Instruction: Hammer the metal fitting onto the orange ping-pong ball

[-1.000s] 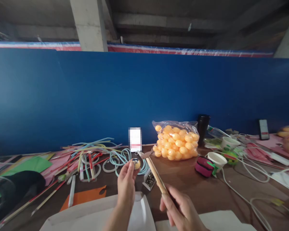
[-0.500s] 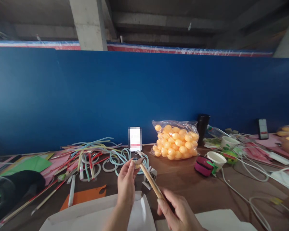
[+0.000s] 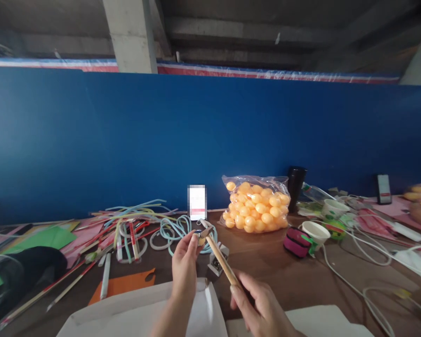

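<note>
Between the thumb and fingers of my left hand [image 3: 185, 262] is a small round shiny piece [image 3: 199, 238], partly gold-coloured; its kind is too small to make out. My right hand [image 3: 257, 299] is closed round the lower end of a wooden-handled tool [image 3: 221, 259]. The tool slants up to the left, and its small dark head lies at the shiny piece, seemingly touching it. Just behind the handle stands a small grey-white block [image 3: 217, 262] with dark round marks. Below my left hand lies a white sheet or flattened box [image 3: 136, 311].
Coiled pale-blue tubing [image 3: 175, 229] lies behind my left hand, near a propped phone [image 3: 197, 203]. A clear bag of orange balls [image 3: 256, 208] sits at the back. To the right are a purple pouch [image 3: 297, 242], a paper cup [image 3: 315, 232] and cables. Orange paper [image 3: 126, 284] lies left.
Almost nothing differs. Both hands keep their hold, and the tool's head stays at the shiny piece. The whole view has shifted very slightly.
</note>
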`<state>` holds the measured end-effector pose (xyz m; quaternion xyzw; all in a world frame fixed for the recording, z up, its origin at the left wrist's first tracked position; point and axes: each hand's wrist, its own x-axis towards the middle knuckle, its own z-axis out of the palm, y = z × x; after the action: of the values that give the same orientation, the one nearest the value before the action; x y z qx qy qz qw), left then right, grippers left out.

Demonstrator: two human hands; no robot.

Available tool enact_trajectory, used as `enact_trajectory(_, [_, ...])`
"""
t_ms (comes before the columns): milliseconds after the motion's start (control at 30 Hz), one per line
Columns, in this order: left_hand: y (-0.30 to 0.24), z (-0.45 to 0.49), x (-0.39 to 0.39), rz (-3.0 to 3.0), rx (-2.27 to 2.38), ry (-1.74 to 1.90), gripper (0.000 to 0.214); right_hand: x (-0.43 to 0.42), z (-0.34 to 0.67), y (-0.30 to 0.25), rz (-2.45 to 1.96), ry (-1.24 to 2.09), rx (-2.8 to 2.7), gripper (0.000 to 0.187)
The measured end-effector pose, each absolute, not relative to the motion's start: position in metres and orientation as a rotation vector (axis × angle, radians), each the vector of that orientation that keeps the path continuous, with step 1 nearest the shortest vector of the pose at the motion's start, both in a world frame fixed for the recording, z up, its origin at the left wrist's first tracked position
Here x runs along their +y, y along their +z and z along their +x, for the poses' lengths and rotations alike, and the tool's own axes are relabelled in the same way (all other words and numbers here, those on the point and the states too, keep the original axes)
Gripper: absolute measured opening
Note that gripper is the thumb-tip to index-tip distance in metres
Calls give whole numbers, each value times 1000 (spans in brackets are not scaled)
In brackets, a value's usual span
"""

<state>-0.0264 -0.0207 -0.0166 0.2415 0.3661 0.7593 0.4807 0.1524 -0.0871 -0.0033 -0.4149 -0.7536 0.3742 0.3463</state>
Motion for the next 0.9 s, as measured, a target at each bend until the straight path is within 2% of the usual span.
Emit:
enact_trajectory(367, [-20,-28,-18,608,916,1856,35,-89,151,-3,-1086,947,-1926,37])
enact_trajectory(667, [-14,-26,-21,595,940,1867,42,-88,152,-3,-1069,914,-1800,37])
enact_trajectory(900, [-11,-26,-21,525,828,1896,36,-89,151,0,-1060,906,-1847,39])
